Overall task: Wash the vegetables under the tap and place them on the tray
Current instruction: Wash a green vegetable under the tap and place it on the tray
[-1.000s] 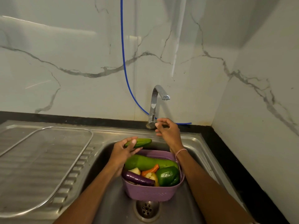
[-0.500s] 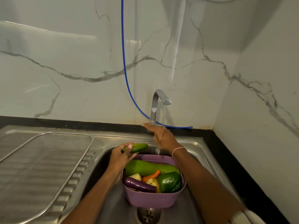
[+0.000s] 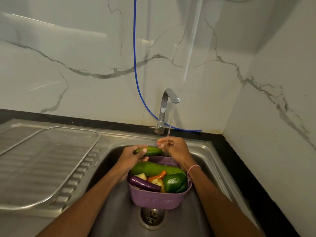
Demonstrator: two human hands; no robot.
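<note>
Over the back edge of the steel sink (image 3: 119, 138), a person's left hand (image 3: 131, 155) grips a small cucumber (image 3: 151, 151) by one end, holding it level just left of the water stream (image 3: 170, 124) that runs from the tap (image 3: 166, 103). The right hand (image 3: 176, 148) sits directly under the flow, fingers loosely curled and holding nothing. The two hands are near each other but apart.

Below them, a purple basket (image 3: 159, 200) stands mid-basin, just behind the drain (image 3: 152, 217). It is packed with a large green gourd (image 3: 153, 168), an aubergine (image 3: 143, 184), a carrot (image 3: 158, 176) and a green pepper (image 3: 175, 183). The mesh tray (image 3: 51, 159) lies on the drainboard at the sink's left side, well apart from the hands.

The main risk appears to be grip: once wet, a cucumber held one-handed at its end could slip and drop onto the unwashed produce. Water glancing off the right hand may also splash over the sink's back edge. Carrying the dripping cucumber across the left rim to the tray invites another slip.
</note>
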